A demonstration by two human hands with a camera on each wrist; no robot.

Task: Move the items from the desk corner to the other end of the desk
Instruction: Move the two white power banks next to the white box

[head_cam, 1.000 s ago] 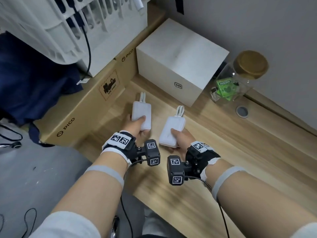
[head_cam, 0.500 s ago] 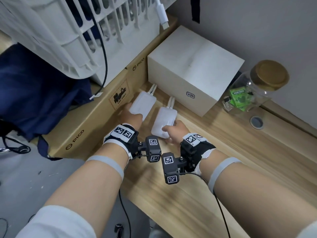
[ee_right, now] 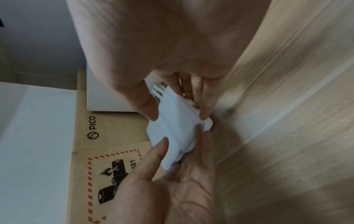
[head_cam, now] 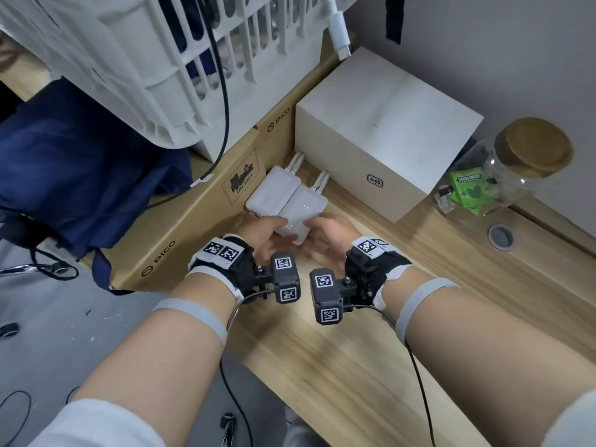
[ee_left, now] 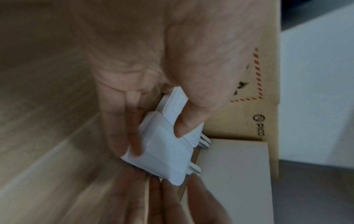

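Note:
Two white power banks lie together on the wooden desk (head_cam: 371, 333), in the corner between the cardboard box and the white box. My left hand (head_cam: 266, 232) pinches the left power bank (head_cam: 270, 193) between thumb (ee_left: 188, 115) and fingers. My right hand (head_cam: 322, 229) grips the right power bank (head_cam: 304, 208), which leans partly over the left one. In the right wrist view the right power bank (ee_right: 178, 121) sits on top, the left power bank (ee_right: 166, 150) below it. Both cable loops point toward the boxes.
A brown PICO cardboard box (head_cam: 180, 240) borders the desk's left side, and a white box (head_cam: 380, 130) stands behind the power banks. A clear jar (head_cam: 503, 175) with a wooden lid is at the right, near a cable grommet (head_cam: 500, 236). A white slatted basket (head_cam: 135, 59) overhangs.
Both hands carried the power banks forward and left into the corner by the boxes. The two power banks, apart before, now touch, and the right one overlaps the left.

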